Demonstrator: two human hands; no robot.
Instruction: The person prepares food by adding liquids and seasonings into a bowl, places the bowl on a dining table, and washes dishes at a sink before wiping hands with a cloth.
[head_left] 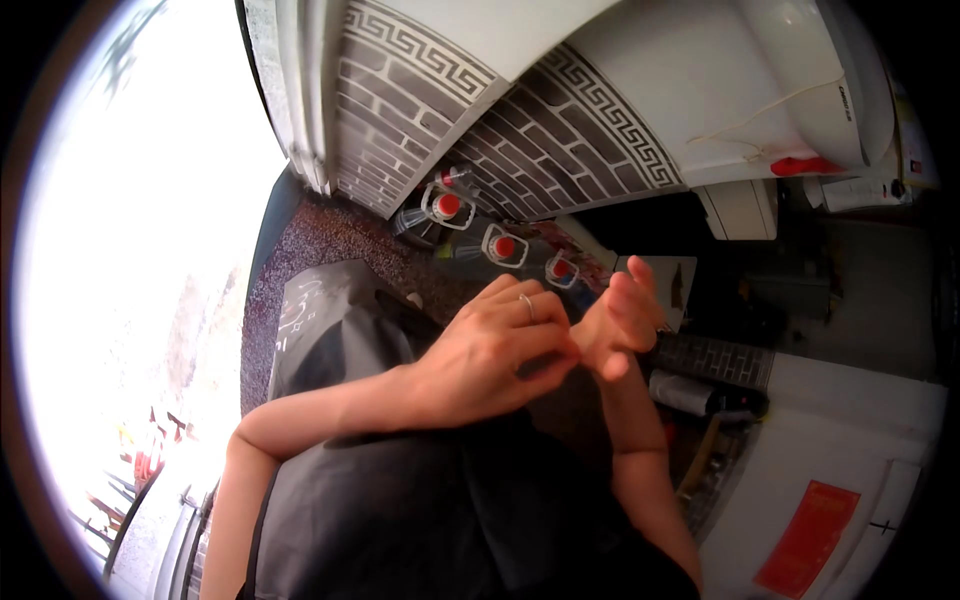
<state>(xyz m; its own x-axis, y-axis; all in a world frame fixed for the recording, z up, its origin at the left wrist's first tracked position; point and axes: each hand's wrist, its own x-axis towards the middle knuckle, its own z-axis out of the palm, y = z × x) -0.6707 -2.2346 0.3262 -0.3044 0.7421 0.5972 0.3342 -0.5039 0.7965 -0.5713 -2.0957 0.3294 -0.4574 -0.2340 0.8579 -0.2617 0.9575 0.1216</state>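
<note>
My left hand [500, 345], with a ring on one finger, reaches across in front of my body. Its fingers are bent and closed together against the base of my right hand [620, 320]. Whatever is pinched there, if anything, is hidden. My right hand is raised, its fingers loosely curled and apart, and nothing shows in it. A dark grey apron [400, 500] covers my front below both hands. Behind them on the floor stand several large clear plastic bottles with red caps, one bottle [505, 250] being closest to my left hand.
A wall with a grey brick pattern [400, 110] rises ahead. At right are a white cabinet [850, 420] bearing a red paper strip [805, 540], and a dark cylindrical item [685, 392]. Speckled brown floor [325, 235] runs to a bright opening at left.
</note>
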